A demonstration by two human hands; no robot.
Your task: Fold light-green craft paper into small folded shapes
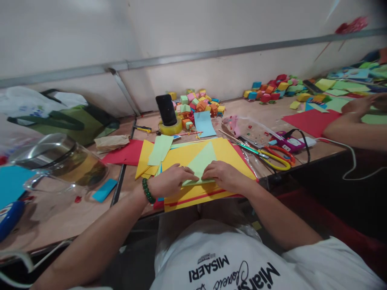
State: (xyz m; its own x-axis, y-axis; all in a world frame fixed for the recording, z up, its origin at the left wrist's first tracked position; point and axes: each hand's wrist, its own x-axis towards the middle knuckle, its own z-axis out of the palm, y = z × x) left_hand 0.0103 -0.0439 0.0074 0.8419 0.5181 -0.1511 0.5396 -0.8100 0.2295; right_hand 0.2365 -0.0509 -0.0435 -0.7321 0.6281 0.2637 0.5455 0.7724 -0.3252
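A light green sheet of paper point(203, 158), folded to a point at the top, lies on a stack of yellow paper point(238, 163). My left hand point(173, 179) presses the lower left edge of the green paper, its fingers bent together; a green bead bracelet point(148, 191) circles that wrist. At the lower right edge, my right hand point(225, 175) has its fingertips closed on the same paper. The fingertips of both hands nearly meet along the bottom fold. Just left of them lies another light green paper piece point(160, 150).
Scissors point(272, 155) and a purple glue gun point(287, 141) lie to the right. Behind the stack, a phone point(166, 110) leans on a tape roll point(171, 127) near folded paper cubes point(196, 102). At left stands a glass teapot point(69, 161). Another person's arm point(353, 125) reaches in at right.
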